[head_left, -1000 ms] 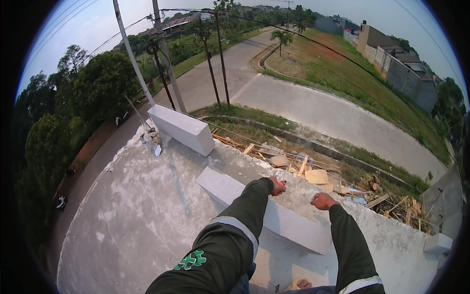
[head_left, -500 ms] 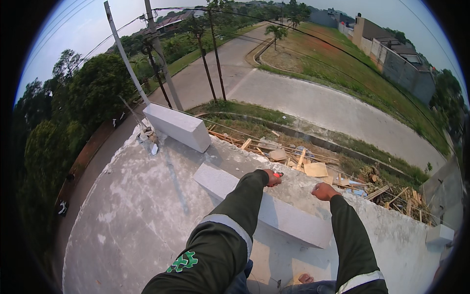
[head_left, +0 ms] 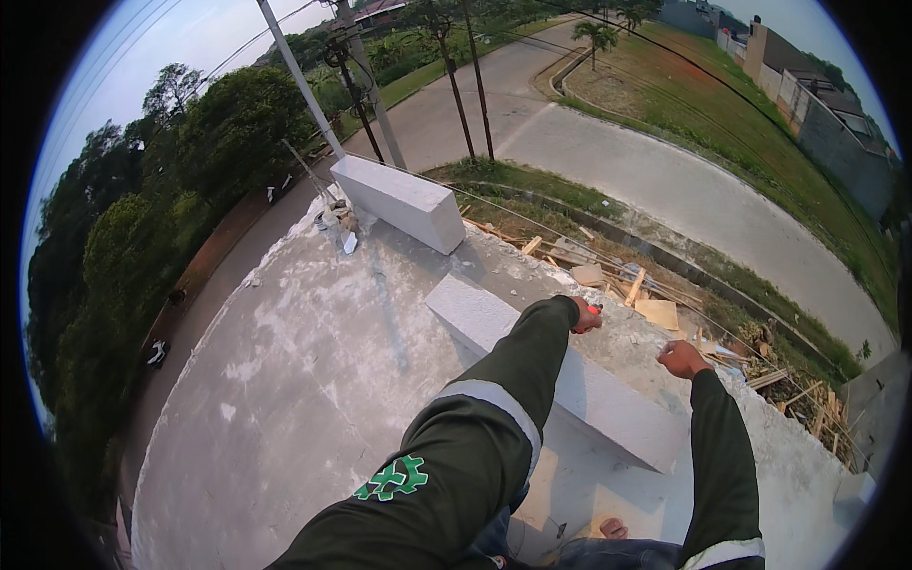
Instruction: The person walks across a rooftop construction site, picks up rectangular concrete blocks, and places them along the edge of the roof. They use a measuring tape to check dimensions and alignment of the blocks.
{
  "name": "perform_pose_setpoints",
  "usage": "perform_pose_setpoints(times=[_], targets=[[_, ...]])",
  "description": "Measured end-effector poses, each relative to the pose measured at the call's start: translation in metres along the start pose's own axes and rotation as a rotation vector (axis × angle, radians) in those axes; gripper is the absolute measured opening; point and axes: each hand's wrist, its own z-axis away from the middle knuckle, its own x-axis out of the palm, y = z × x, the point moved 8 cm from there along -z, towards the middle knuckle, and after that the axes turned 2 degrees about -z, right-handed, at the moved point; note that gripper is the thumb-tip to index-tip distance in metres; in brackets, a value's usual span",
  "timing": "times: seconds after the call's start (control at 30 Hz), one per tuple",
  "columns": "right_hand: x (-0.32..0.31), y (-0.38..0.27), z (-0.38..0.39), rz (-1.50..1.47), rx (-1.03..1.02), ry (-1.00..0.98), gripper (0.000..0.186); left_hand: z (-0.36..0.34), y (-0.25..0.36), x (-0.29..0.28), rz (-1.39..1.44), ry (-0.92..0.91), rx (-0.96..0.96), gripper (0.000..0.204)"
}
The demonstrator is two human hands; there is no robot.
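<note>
My left hand [head_left: 585, 316] is closed around a small red object [head_left: 595, 310], mostly hidden by the fingers, so its kind is unclear. It is held beyond the far side of a long white concrete block [head_left: 613, 404], which lies across the roof slab under my left forearm. To the right, my right hand [head_left: 682, 360] is closed, thumb and fingers together, over the slab's rough far edge. Whatever it pinches, if anything, is too small to make out. A second white block [head_left: 399, 199] sits along the far edge at the left.
The concrete slab [head_left: 275, 380] drops off at its left and far edges. A thin string [head_left: 513, 202] runs along the far edge. Scrap wood [head_left: 655, 312] is piled below it. Rubble and a stick [head_left: 337, 223] stand at the far left corner; my bare foot [head_left: 614, 527] shows below.
The view has turned left and down, so everything sits further right and higher. Both hands keep about the same place over the far edge, still closed.
</note>
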Motion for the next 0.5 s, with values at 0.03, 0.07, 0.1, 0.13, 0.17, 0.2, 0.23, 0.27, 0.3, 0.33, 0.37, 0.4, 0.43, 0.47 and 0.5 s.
perform_pose_setpoints(times=[0.03, 0.07, 0.1, 0.13, 0.17, 0.2, 0.23, 0.27, 0.3, 0.33, 0.37, 0.4, 0.43, 0.47, 0.5], targets=[[0.002, -0.001, 0.0, 0.001, -0.023, -0.002, 0.039, 0.0, -0.003, 0.002, 0.016, -0.022, -0.007, 0.036], [0.001, 0.001, -0.001, 0.001, -0.026, 0.003, 0.039, -0.002, -0.003, 0.002, 0.023, -0.025, -0.003, 0.037], [0.001, 0.005, -0.002, 0.008, 0.007, 0.014, 0.039, -0.004, -0.004, 0.003, 0.029, -0.029, 0.004, 0.037], [0.002, 0.005, -0.003, 0.01, -0.022, 0.015, 0.039, -0.007, -0.007, 0.003, 0.025, -0.022, -0.011, 0.037], [0.002, 0.007, -0.004, 0.016, -0.015, 0.024, 0.039, -0.009, -0.009, 0.003, 0.017, -0.016, -0.023, 0.037], [0.002, 0.012, -0.004, 0.021, 0.025, 0.024, 0.039, -0.012, -0.01, 0.005, 0.008, -0.018, -0.03, 0.037], [0.004, 0.012, -0.005, -0.008, 0.0, -0.001, 0.038, -0.012, -0.01, 0.007, 0.03, -0.029, -0.01, 0.036], [0.006, 0.012, -0.005, -0.037, 0.005, -0.006, 0.037, -0.013, -0.011, 0.008, 0.054, -0.042, -0.02, 0.036], [0.007, 0.009, -0.004, -0.029, -0.022, -0.001, 0.038, -0.012, -0.013, 0.006, 0.017, -0.004, -0.013, 0.037], [0.008, 0.005, -0.005, 0.065, -0.056, -0.012, 0.042, -0.011, -0.016, 0.007, 0.02, -0.034, -0.038, 0.04], [0.011, 0.005, -0.007, 0.08, -0.035, -0.023, 0.043, -0.012, -0.015, 0.007, 0.039, -0.053, -0.001, 0.041], [0.011, 0.005, -0.006, 0.102, -0.049, -0.01, 0.041, -0.013, -0.012, 0.007, 0.055, -0.083, 0.043, 0.042], [0.013, 0.01, -0.008, 0.06, 0.076, 0.0, 0.038, -0.012, -0.01, 0.002, 0.069, -0.052, 0.087, 0.04], [0.011, 0.009, -0.005, 0.053, 0.06, 0.023, 0.033, -0.014, -0.014, -0.001, 0.046, -0.053, -0.018, 0.037], [0.012, 0.015, -0.003, -0.053, 0.155, 0.024, 0.031, -0.014, -0.014, -0.003, 0.094, -0.031, -0.026, 0.036]])
